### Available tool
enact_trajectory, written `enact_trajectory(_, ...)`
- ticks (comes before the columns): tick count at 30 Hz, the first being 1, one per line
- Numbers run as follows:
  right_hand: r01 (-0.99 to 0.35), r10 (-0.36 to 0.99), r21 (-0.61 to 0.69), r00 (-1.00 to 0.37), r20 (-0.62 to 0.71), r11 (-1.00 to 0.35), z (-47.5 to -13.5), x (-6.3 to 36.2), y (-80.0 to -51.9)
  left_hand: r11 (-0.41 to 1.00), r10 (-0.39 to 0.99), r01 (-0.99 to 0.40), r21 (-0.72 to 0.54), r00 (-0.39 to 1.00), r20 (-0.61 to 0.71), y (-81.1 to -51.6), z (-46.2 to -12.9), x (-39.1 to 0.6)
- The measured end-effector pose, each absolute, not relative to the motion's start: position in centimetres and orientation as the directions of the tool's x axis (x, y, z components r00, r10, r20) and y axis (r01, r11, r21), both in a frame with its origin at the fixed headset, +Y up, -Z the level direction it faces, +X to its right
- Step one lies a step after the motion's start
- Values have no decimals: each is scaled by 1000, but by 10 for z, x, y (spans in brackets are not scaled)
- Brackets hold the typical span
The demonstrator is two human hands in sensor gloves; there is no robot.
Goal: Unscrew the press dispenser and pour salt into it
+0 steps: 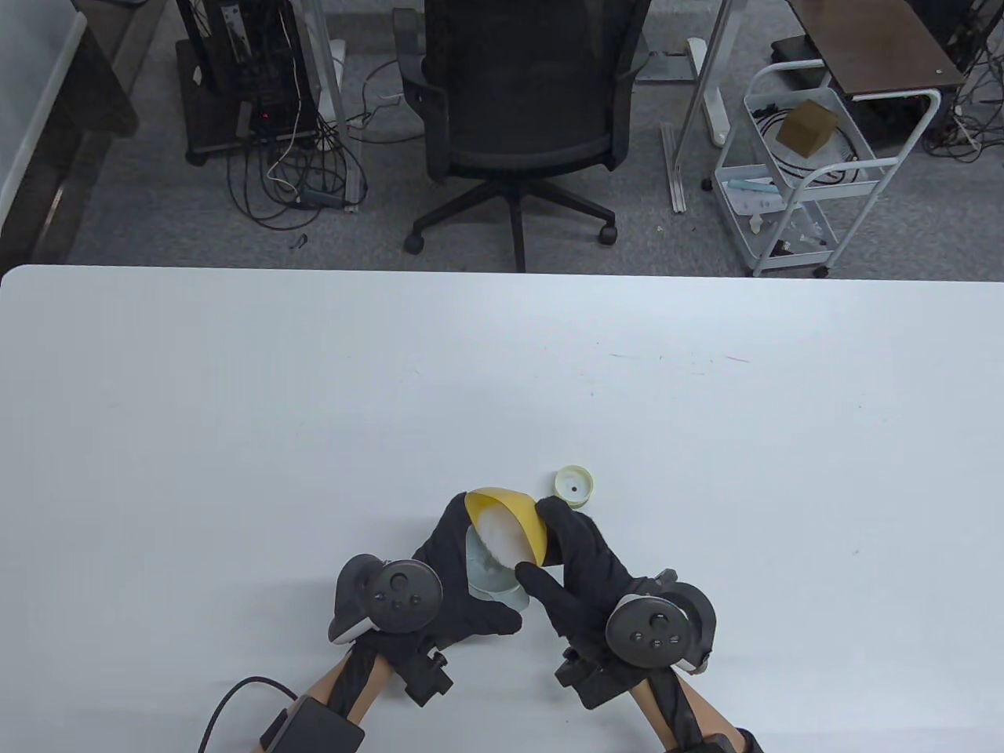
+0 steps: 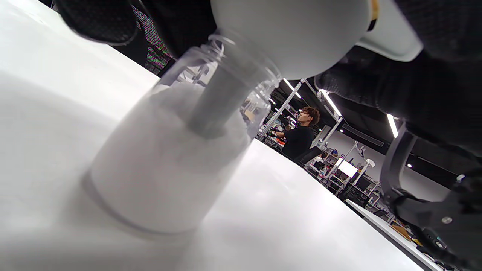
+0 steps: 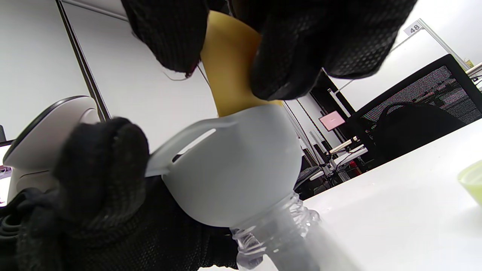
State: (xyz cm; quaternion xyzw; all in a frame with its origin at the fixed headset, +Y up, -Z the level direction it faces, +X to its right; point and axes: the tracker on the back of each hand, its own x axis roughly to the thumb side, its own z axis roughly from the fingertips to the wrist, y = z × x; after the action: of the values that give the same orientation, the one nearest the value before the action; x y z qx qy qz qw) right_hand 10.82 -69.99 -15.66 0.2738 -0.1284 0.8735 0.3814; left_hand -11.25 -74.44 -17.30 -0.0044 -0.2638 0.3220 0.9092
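Note:
The clear dispenser bottle (image 2: 169,158) stands on the white table (image 1: 235,408), partly filled with white salt. A grey funnel (image 3: 233,173) sits in its neck, also seen in the table view (image 1: 490,576). My left hand (image 1: 455,549) holds the funnel by its side tab (image 3: 165,154). My right hand (image 1: 549,549) grips a yellow bowl (image 1: 510,518) and holds it tilted over the funnel, with white salt showing inside. The bowl also shows in the right wrist view (image 3: 229,75). The unscrewed pale green cap (image 1: 573,484) lies open side up just beyond the bowl.
The cap shows at the right edge of the right wrist view (image 3: 472,180). A black office chair (image 1: 518,102) and a white cart (image 1: 808,172) stand beyond the table's far edge.

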Motion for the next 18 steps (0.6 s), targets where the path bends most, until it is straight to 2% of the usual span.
enact_trajectory(18,-732,590,-14,-561,580,-682,-157,108,-700,793,588,-583,-178,653,477,-744,-173,-112)
